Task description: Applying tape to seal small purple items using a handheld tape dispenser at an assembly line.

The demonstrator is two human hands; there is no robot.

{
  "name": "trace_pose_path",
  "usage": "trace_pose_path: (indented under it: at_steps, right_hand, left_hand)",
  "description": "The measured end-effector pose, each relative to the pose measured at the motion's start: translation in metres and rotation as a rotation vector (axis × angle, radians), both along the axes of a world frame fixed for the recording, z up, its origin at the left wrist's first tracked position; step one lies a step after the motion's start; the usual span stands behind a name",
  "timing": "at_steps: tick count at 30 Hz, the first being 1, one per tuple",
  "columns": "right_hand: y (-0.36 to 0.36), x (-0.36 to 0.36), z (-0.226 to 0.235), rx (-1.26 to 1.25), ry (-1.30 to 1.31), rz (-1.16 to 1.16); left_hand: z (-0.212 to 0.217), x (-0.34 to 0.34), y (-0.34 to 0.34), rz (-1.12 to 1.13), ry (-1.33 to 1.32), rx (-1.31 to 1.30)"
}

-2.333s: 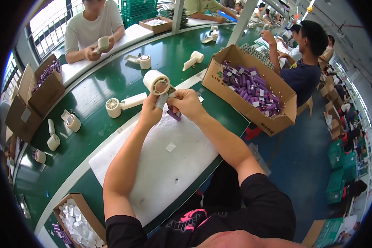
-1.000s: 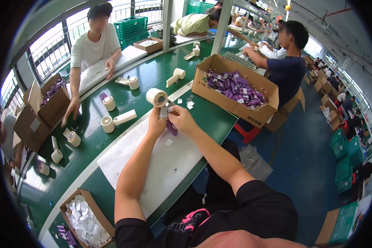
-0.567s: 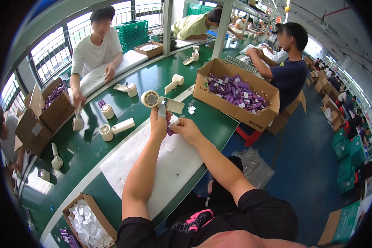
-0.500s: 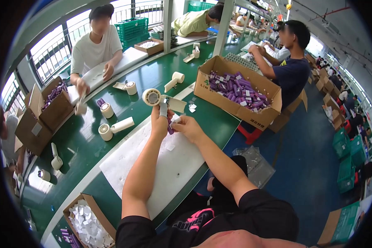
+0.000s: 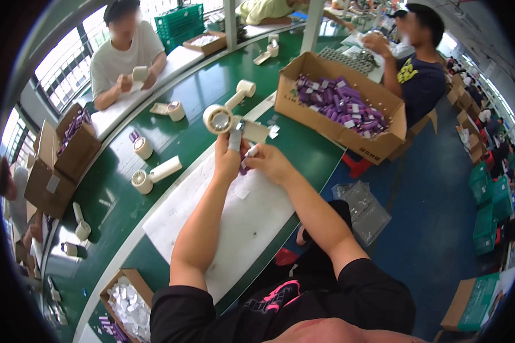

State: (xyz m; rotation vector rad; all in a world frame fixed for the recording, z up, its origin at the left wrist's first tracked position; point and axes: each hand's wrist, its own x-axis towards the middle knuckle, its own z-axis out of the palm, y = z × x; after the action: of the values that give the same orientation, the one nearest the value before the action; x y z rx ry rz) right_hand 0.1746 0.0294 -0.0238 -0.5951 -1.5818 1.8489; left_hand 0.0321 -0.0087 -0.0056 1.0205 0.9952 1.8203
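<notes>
The right hand (image 5: pixel 267 163) pinches a small white patch (image 5: pixel 252 151) between thumb and fingertips, against a purple battery cell (image 5: pixel 244 170); whether it is stuck down yet cannot be told. The left hand (image 5: pixel 229 160) grips the cream handheld fan (image 5: pixel 218 119) below its round head, holding it above the far end of the white foam sheet (image 5: pixel 223 228). The handle shell (image 5: pixel 256 132) sticks out to the right, open, and the cell hangs outside it. So this unit looks part-finished: head in place, patching apparently under way, cell not seated and handle not closed.

A loose white square (image 5: pixel 243 193) lies on the sheet. Near left, a small carton (image 5: pixel 138 279) holds more squares; far right, a large carton (image 5: pixel 326 123) is heaped with purple cells. Left on the green bench (image 5: pixel 117 214), another fan (image 5: pixel 142 148) shows purple cells sticking out, so it also seems unfinished.
</notes>
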Motion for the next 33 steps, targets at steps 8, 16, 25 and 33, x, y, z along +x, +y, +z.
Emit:
trace_pose_path:
  at_steps: [8, 16, 25, 33]
  right_hand:
    - [-0.004, -0.008, -0.008, 0.067, 0.017, -0.070]
    - [-0.012, -0.010, -0.007, 0.172, 0.069, -0.171]
    - [-0.011, -0.008, -0.006, 0.164, 0.011, -0.166]
    - [-0.005, -0.008, -0.001, 0.077, 0.000, -0.063]
  left_hand:
    - [0.004, -0.001, 0.000, 0.046, -0.099, -0.016]
    - [0.006, -0.003, 0.000, 0.114, -0.138, 0.003]
    - [0.004, -0.001, -0.001, 0.132, -0.100, 0.016]
    - [0.009, -0.005, -0.005, 0.017, -0.023, 0.052]
